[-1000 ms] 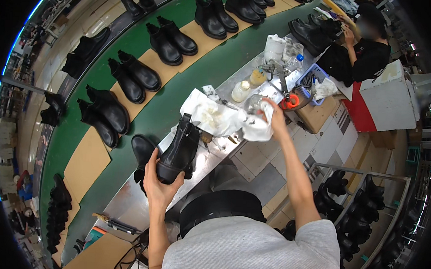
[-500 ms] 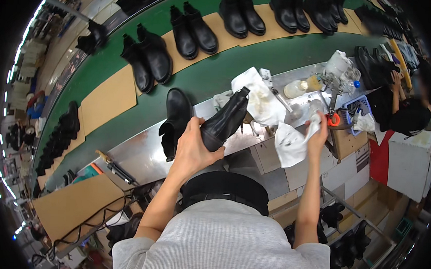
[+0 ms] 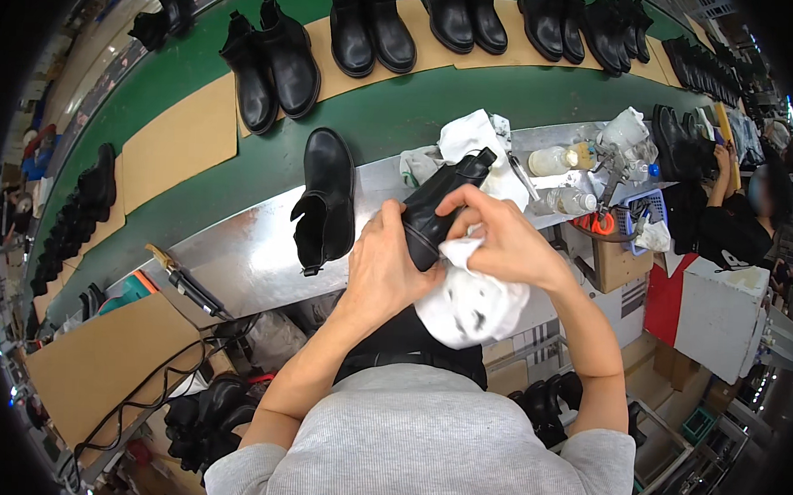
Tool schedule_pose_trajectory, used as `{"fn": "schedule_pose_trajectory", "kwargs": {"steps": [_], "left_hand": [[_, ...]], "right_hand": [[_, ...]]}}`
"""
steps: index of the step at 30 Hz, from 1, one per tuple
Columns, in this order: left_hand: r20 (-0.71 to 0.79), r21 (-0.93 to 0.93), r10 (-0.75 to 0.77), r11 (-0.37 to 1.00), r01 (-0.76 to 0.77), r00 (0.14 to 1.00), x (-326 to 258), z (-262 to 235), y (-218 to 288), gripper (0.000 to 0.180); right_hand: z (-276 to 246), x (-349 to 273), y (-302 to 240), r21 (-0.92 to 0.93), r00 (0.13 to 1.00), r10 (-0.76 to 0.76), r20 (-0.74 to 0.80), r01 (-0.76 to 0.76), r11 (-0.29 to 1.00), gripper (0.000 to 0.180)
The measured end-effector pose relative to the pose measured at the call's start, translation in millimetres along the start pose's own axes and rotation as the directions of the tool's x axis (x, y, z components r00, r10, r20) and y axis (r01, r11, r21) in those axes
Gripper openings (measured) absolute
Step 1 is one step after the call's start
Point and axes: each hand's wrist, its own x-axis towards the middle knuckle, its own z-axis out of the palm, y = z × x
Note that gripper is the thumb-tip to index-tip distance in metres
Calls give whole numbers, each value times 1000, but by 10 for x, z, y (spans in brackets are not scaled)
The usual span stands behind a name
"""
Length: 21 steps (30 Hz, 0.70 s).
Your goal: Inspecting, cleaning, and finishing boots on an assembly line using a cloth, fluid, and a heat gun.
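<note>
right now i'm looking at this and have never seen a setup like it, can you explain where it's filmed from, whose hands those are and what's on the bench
There is no machine here, only a person working with two bare hands. The view comes from a wide fisheye camera worn on that person's head and looking down, so straight edges bend toward the rim.

The left hand holds a black boot. The right hand pinches a white cloth with dark smudges, right by that boot.

A second black boot rests to the left, by the metal bench; plastic bottles are to the right. Beyond, pairs of black boots stand on tan sheets over a green surface.
</note>
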Motion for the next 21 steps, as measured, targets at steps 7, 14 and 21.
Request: {"fn": "schedule_pose_trajectory", "kwargs": {"steps": [7,14,21], "left_hand": [[-46,39,36,999,-34,998,-39,83,-55,74],[-51,18,69,998,-68,996,-58,71,-79,75],[-36,25,77,997,-76,996,-52,50,-88,78]], "right_hand": [[37,200,-139,-49,990,125,-59,-128,991,25],[-11,219,-131,-199,995,98,14,-93,976,28],[22,234,-139,-178,991,133,-5,-131,975,30]]}}
